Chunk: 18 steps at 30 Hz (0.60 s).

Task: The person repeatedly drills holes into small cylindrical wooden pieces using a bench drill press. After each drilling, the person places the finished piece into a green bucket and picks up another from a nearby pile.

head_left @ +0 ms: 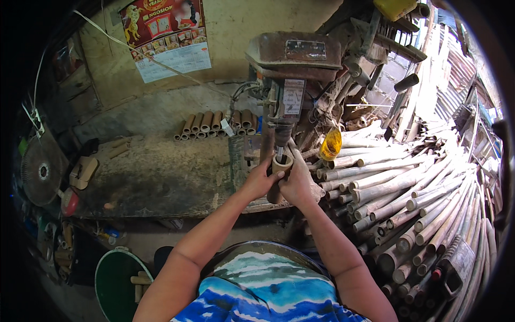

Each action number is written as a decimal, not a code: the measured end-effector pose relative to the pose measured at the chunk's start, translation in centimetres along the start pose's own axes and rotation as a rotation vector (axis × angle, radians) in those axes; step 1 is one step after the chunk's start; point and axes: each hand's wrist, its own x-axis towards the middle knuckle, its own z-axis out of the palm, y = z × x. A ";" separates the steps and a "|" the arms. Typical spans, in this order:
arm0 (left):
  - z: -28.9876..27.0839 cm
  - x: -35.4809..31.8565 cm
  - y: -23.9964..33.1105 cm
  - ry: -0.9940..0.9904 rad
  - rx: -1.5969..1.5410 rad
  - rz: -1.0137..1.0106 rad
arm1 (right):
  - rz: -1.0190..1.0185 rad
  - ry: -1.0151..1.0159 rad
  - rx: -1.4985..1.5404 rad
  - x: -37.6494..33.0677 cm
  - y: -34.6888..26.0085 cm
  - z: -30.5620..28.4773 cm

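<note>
Two hands, left hand (260, 181) and right hand (296, 185), clasp a bamboo tube (280, 170) upright under the drill press (289, 80), bit just entering its open top, drilling barely begun.

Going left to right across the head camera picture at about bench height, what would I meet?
Round fan guard → dusty workbench → left hand → short bamboo tube under the drill press → right hand → yellow bottle → pile of bamboo poles.
</note>
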 end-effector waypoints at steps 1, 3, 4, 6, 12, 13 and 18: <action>-0.1 -0.2 -0.2 -0.009 -0.038 0.004 | 0.001 -0.006 -0.021 -0.2 -0.1 0.1; -0.5 -0.5 -0.7 -0.017 -0.053 0.003 | 0.039 -0.036 -0.022 -0.4 -0.3 0.4; -0.7 -0.5 -1.2 -0.021 -0.072 0.009 | 0.076 -0.058 -0.002 -0.4 -0.4 0.6; -0.9 -0.8 -2.3 -0.002 -0.076 0.058 | 0.103 -0.082 0.057 -0.1 -0.7 1.1; -0.9 -2.6 -5.5 0.003 -0.396 0.168 | 0.211 -0.115 0.141 1.0 -1.6 2.0; -1.0 -2.7 -5.7 -0.012 -0.410 0.130 | 0.239 -0.109 0.142 1.2 -1.7 2.2; 0.2 -1.9 -4.7 0.056 -0.056 0.042 | 0.087 0.033 0.183 3.2 -1.4 2.9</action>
